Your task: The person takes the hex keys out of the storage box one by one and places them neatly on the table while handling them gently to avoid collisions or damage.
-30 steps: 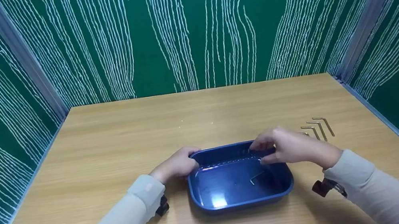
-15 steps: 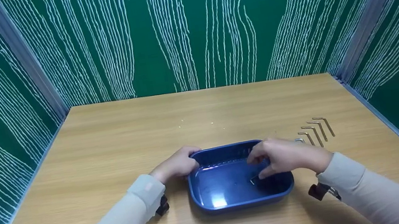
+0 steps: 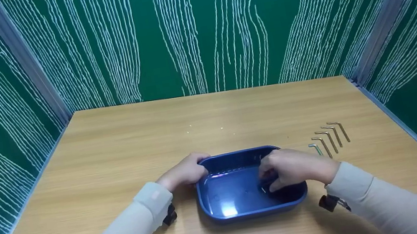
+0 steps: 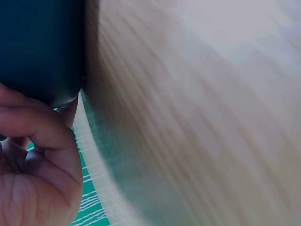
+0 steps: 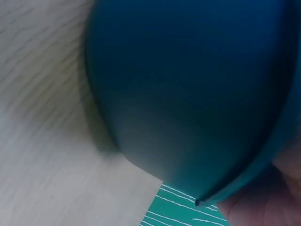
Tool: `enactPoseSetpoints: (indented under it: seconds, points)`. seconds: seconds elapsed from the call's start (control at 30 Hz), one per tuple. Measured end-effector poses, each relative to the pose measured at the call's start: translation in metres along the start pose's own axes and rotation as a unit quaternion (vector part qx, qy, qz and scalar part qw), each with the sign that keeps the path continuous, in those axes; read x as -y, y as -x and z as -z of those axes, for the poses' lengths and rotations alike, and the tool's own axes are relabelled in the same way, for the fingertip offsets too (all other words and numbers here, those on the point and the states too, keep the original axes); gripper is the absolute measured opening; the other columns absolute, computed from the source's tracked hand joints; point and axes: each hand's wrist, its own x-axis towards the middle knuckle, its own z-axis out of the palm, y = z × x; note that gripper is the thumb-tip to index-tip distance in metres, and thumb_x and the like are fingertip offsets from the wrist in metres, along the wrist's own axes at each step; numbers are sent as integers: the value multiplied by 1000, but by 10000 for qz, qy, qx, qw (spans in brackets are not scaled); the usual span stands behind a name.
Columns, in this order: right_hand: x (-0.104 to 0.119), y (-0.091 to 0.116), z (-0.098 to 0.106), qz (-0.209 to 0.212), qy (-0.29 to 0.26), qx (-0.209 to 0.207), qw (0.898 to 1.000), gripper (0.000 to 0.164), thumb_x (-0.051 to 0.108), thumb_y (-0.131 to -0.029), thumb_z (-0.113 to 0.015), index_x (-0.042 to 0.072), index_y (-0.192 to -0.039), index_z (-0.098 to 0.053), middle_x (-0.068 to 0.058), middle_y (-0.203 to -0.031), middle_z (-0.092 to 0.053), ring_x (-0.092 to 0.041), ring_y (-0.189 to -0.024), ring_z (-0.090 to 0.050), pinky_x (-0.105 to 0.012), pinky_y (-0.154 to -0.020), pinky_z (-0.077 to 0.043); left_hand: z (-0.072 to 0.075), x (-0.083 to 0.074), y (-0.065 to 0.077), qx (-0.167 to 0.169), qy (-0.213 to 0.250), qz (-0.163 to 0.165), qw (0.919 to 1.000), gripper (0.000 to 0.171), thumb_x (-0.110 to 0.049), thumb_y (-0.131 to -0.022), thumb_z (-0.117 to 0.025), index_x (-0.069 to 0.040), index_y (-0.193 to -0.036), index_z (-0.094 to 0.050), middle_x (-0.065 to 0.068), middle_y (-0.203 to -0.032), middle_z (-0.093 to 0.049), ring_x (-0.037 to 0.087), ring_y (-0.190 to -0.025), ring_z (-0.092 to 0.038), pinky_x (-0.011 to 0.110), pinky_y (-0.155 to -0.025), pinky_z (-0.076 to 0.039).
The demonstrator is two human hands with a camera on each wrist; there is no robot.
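A blue plastic tray [image 3: 250, 214] stands on the wooden table. My left hand [image 3: 186, 171] grips its far left corner at the rim; in the left wrist view curled fingers [image 4: 42, 127] press against the tray's outer wall. Over the right side of the tray, my right hand [image 3: 293, 168] reaches down inside, thumb and fingertips apart. Just by the thumb, a small hex key [image 3: 263, 189] lies on the tray floor, mostly covered by the hand. The right wrist view shows mainly the tray's outer wall [image 5: 178, 84], which hides the fingertips.
To the right of the tray, several L-shaped hex keys [image 3: 331, 137] lie in a slanting row on the table [image 3: 131, 138]. The nearest one [image 3: 316, 148] looks green. Tiny pale specks dot the table behind the tray. Green walls with white lines enclose it.
My right hand has moved left and down, deeper into the tray toward the hex key, uncovering the near end of the row of keys. The left hand and tray have stayed put.
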Motion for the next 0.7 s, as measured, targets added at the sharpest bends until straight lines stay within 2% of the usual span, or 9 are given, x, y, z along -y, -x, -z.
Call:
enactPoseSetpoints:
  seconds: [0.43, 0.7]
  points:
    - [-2, -9, -8, -21, 413, 168, 9990, 21, 4, -80, -90, 8, -99, -82, -2, -93, -78, -12, -81, -66, -33, -74, -59, 0, -1, 0, 37, 2, -20, 10000, 36, 4, -87, -54, -6, -115, -74, 3, -95, -64, 16, -71, -58, 24, -58, -47]
    - [-2, -16, -9, -162, 348, 381, 9985, 17, 0, -84, -87, 6, -99, -82, -6, -97, -81, -14, -83, -71, -34, -77, -63, 0, 1, 0, 98, 109, 26, 9999, 35, 4, -88, -53, -7, -114, -74, 2, -89, -62, 14, -61, -53, 23, -52, -44]
